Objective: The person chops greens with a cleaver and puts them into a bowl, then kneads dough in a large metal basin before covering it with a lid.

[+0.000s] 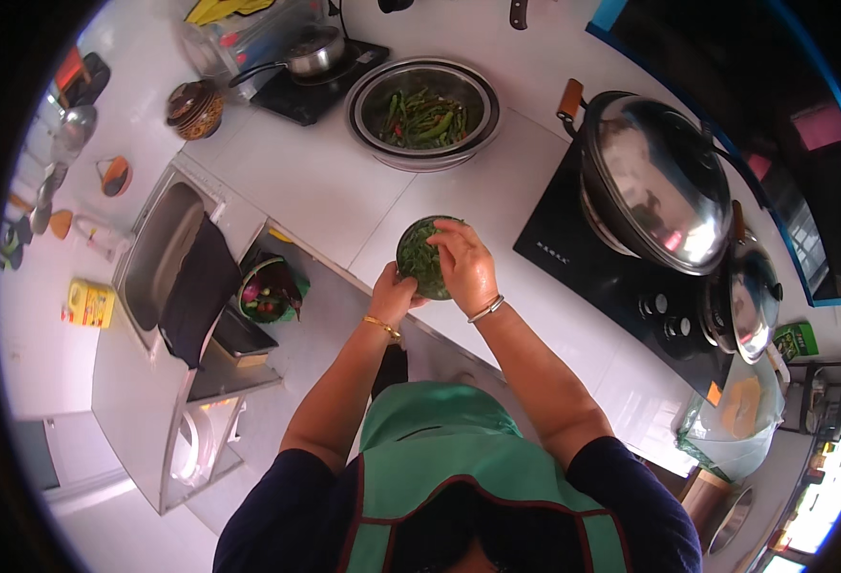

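Over the counter's front edge I hold a small dark-rimmed bowl (403, 250) of chopped green leaves (422, 260). My left hand (395, 294) is closed on the near left side of the bowl, thumb at its rim. Above the bowl's right half is my right hand (466, 265), its bent fingers pinching at the greens; the fingertips are partly hidden. Beyond the bowl, a large metal basin (356, 129) stands on the counter with long green vegetables (425, 119) and some red bits in it.
A lidded wok (659, 181) and a lidded pot (755, 296) sit on the black cooktop (573, 229) at right. A saucepan (314, 53) rests on a small hob at back left. To the left are a sink (158, 253) with a dark cloth (201, 286) and a vegetable-filled bin (270, 291).
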The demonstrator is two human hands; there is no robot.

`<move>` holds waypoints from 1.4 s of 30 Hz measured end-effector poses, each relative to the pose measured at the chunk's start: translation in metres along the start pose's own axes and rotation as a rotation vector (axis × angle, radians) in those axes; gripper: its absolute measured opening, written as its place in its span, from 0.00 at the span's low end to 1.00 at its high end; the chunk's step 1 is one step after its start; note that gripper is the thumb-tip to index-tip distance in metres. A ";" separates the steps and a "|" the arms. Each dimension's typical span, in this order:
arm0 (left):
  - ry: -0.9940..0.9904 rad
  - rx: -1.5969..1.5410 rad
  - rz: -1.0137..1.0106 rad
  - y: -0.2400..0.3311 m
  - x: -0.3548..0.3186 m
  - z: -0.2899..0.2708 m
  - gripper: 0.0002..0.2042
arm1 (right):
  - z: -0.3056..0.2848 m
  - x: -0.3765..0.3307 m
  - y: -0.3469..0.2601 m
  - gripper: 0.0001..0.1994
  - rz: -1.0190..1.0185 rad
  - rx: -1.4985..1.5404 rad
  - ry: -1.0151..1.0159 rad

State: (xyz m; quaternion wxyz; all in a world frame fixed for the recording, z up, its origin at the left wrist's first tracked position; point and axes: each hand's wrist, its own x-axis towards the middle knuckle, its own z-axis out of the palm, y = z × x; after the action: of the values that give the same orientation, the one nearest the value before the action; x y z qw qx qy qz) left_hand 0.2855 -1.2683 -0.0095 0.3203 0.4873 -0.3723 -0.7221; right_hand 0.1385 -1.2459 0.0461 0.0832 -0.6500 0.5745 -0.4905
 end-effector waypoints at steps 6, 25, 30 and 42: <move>-0.048 0.079 -0.032 0.018 0.084 -0.025 0.20 | 0.053 0.045 0.039 0.12 0.137 0.007 0.100; -0.102 0.131 -0.139 0.020 0.127 -0.099 0.26 | 0.103 0.079 0.000 0.12 0.216 -0.023 0.149; -0.077 -0.441 -0.054 0.113 0.061 -0.184 0.21 | 0.196 0.100 -0.065 0.12 0.366 0.467 -0.016; 0.408 -0.942 0.278 0.180 0.014 -0.552 0.24 | 0.510 0.145 -0.317 0.20 0.115 0.999 -0.610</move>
State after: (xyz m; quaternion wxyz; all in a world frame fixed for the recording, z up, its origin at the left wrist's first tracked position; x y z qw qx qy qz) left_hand 0.8190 -1.4973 0.0006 0.6630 0.3672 0.0012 -0.6523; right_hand 0.7030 -1.4944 0.0799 0.5673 -0.6115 0.2583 -0.4874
